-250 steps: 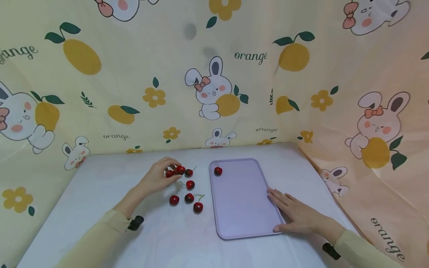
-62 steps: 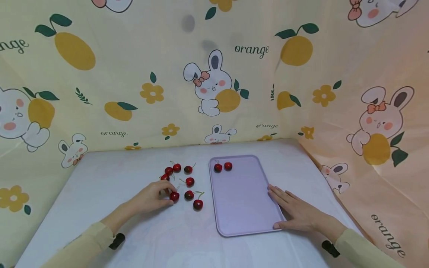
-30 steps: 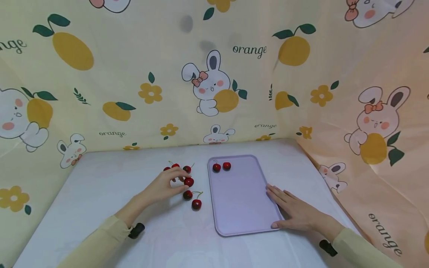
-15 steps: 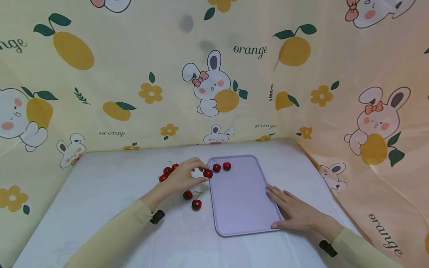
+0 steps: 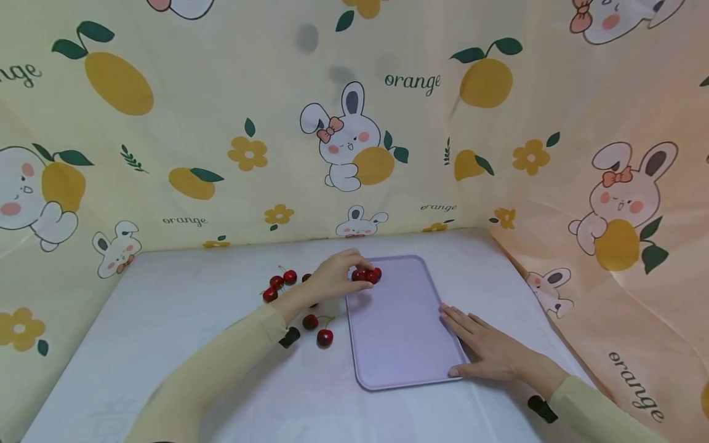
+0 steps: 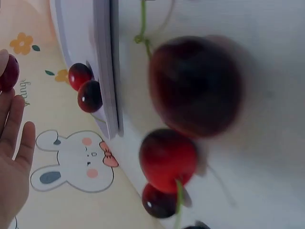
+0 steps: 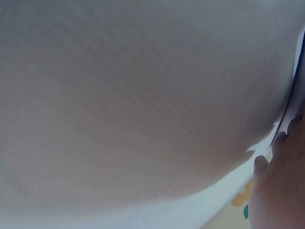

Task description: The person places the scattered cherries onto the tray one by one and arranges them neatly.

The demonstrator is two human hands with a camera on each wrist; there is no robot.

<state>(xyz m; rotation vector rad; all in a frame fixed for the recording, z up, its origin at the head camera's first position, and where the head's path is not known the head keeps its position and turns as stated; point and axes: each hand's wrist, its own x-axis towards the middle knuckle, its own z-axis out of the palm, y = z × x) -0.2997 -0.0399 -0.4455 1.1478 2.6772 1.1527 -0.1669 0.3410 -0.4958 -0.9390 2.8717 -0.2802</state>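
- The word "orange" is showing in dark cursive on the yellow backdrop cloth (image 5: 221,111), once beside the printed orange at upper centre and again in smaller script lower on the cloth; part of it is also showing at the far left edge and on the right-hand panel.
- The left hand (image 5: 332,280) is reaching over the far left corner of the lilac tray (image 5: 404,344) and pinching a red cherry (image 5: 370,276) between thumb and fingertips.
- That cherry is sitting just beside, perhaps touching, the cherries on the tray (image 5: 357,275) in its far left corner; from the head view it is hard to separate them.
- In the left wrist view two dark cherries (image 6: 86,88) are lying at the tray's rim, while a cherry is showing at the fingertips (image 6: 12,114) at the left edge.
- The right hand (image 5: 487,351) is lying flat with fingers straight and slightly spread, pressing on the near right edge of the tray.
- Loose cherries (image 5: 282,283) are lying on the white worktop (image 5: 166,320) just left of the left hand, partly hidden by it.
- Two more stemmed cherries (image 5: 318,329) are lying nearer the person, close to the left sleeve (image 5: 221,369) and just left of the tray.
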